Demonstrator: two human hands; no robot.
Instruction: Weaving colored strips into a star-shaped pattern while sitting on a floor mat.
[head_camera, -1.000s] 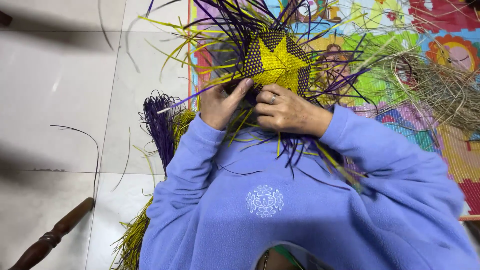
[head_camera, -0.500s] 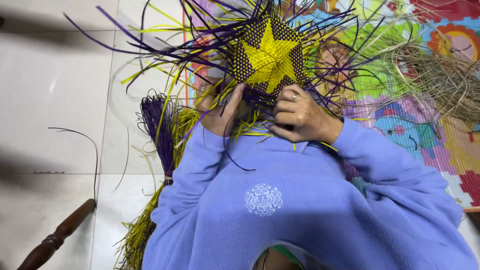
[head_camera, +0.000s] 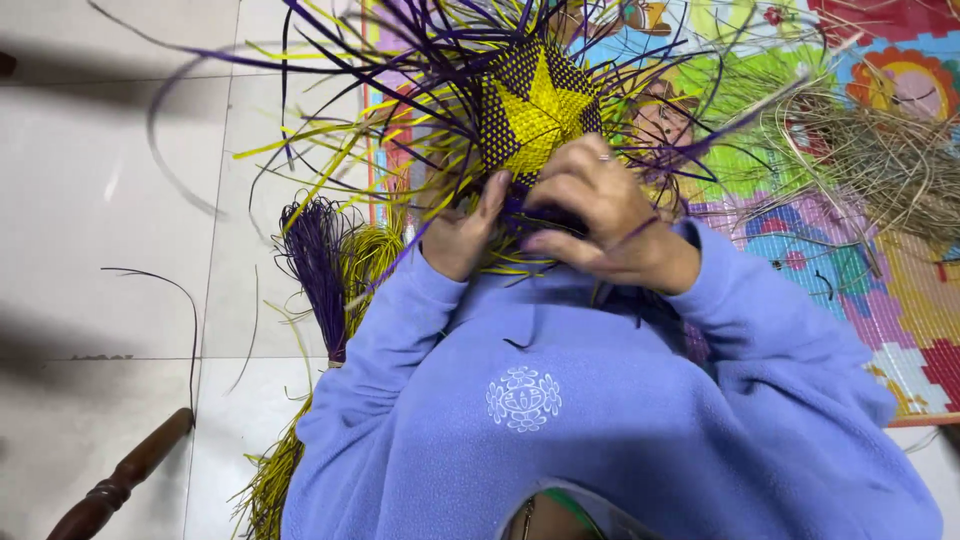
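Note:
A woven piece (head_camera: 535, 105) in purple with a yellow star pattern is held up in front of my chest, with long loose purple and yellow strands spraying out from its edges. My left hand (head_camera: 462, 232) grips its lower left edge, thumb up along the weave. My right hand (head_camera: 605, 215), with a ring on one finger, closes over the lower right edge and pinches purple strands there. Both arms wear light blue fleece sleeves.
A tied bundle of purple strands (head_camera: 318, 265) and a yellow bundle (head_camera: 270, 480) lie on the white tile floor at my left. A colourful foam play mat (head_camera: 880, 290) lies to the right, with a heap of dry brown fibre (head_camera: 880, 170) on it. A turned wooden leg (head_camera: 120, 478) sits lower left.
The woven piece has been lifted and tipped up, its star now facing me more squarely. My hands rose with it and shifted their grip along the lower edge.

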